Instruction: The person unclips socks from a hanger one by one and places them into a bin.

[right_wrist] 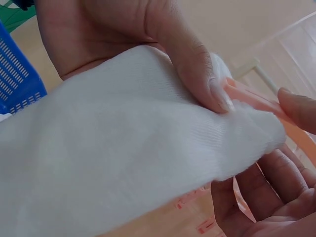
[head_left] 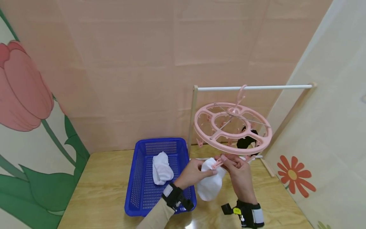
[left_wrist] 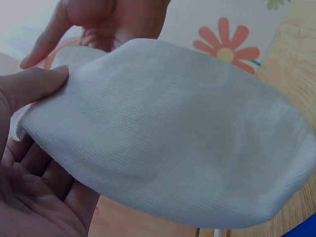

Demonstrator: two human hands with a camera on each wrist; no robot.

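Well, left fingers [left_wrist: 79, 200] pinch a white sock [left_wrist: 173, 133].

At the near edge of the blue basket [head_left: 129, 203], the person's beige sleeve [head_left: 160, 213] meets a black wrist strap [head_left: 173, 197] with a pale grey patch [head_left: 167, 190] and small black block [head_left: 187, 204]. Right of the basket, the second strap [head_left: 247, 212], also black, bears a yellow label [head_left: 236, 211], pale panel [head_left: 258, 216] and squarish black piece [head_left: 227, 209].
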